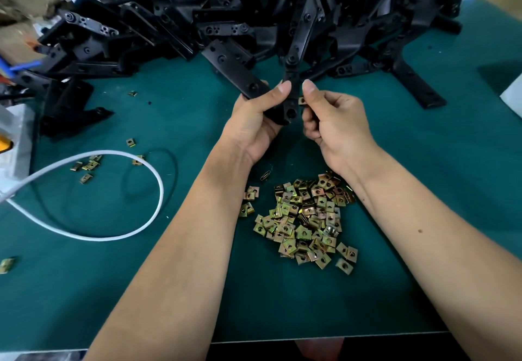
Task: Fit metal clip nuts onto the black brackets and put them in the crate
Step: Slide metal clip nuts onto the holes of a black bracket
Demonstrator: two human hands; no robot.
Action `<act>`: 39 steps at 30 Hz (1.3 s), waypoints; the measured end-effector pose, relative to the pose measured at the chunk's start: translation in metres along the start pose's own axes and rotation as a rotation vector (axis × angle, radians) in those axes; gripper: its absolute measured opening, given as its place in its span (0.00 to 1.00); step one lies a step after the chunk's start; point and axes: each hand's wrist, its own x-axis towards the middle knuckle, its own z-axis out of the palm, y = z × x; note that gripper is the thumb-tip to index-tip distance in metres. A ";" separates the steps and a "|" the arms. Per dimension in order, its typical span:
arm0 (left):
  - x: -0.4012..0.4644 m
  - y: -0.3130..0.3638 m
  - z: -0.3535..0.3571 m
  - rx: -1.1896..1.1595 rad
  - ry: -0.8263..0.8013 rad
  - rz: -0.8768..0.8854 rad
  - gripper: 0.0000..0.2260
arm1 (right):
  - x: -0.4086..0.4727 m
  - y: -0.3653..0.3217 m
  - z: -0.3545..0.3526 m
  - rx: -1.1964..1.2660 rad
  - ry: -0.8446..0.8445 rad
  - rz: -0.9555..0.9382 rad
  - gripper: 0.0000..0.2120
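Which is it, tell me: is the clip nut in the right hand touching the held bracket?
Touching. The head view shows the clip nut, pinched by the right hand, meeting the edge of the bracket.

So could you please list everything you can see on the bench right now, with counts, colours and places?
Table mat: one, dark green, covers the bench.
Bracket pile: many, black, heaped across the far side.
Held bracket: one, black, upright at centre.
Clip nut: one, brass-coloured, at the held bracket's right edge.
Clip nut pile: many, brass-coloured, near centre between the forearms.
Loose clip nuts: several, brass-coloured, scattered on the left.
White cable: one, looped on the left.
Black cable: one, thin, beside the white loop.
Left hand: grips the held bracket.
Right hand: pinches the clip nut.
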 end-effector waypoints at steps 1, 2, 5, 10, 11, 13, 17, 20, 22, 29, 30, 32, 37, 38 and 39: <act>0.000 -0.002 0.002 0.003 -0.005 0.004 0.05 | -0.001 0.000 0.001 0.008 0.010 0.004 0.15; 0.000 -0.003 0.003 0.005 -0.009 0.007 0.04 | -0.001 0.000 0.002 0.025 0.015 0.013 0.16; 0.000 -0.004 0.005 0.004 0.011 0.020 0.05 | -0.002 0.001 0.005 0.099 0.013 0.052 0.15; -0.001 -0.003 0.006 -0.005 0.056 0.041 0.09 | -0.003 0.002 0.006 0.186 0.003 0.062 0.15; -0.001 -0.004 0.007 -0.007 0.052 0.038 0.12 | -0.003 0.002 0.006 0.178 0.002 0.054 0.15; -0.001 -0.005 0.007 -0.006 0.042 0.035 0.15 | -0.003 0.002 0.006 0.164 0.007 0.041 0.16; 0.001 -0.006 0.005 0.019 0.033 0.031 0.15 | -0.004 0.001 0.007 0.136 0.027 0.028 0.16; 0.002 -0.008 0.003 0.019 0.053 0.021 0.14 | -0.004 0.003 0.008 0.084 0.042 0.009 0.16; 0.002 -0.008 0.004 0.016 0.056 0.013 0.13 | -0.005 0.003 0.008 0.076 0.064 -0.001 0.17; 0.002 -0.014 0.013 0.028 0.132 0.068 0.17 | -0.003 0.005 0.007 0.098 0.121 0.001 0.19; 0.002 -0.016 0.014 0.029 0.163 0.093 0.19 | -0.003 0.006 0.007 0.078 0.119 -0.004 0.20; 0.002 -0.018 0.017 0.035 0.206 0.127 0.20 | -0.002 0.005 0.007 0.054 0.115 -0.004 0.20; -0.002 -0.019 0.022 -0.026 0.126 0.071 0.12 | -0.002 0.002 0.005 0.130 0.076 0.037 0.19; -0.002 -0.019 0.024 -0.033 0.126 0.066 0.12 | -0.003 0.003 0.006 0.124 0.089 0.024 0.19; -0.002 -0.020 0.024 -0.032 0.139 0.069 0.14 | -0.003 0.003 0.006 0.101 0.107 0.005 0.20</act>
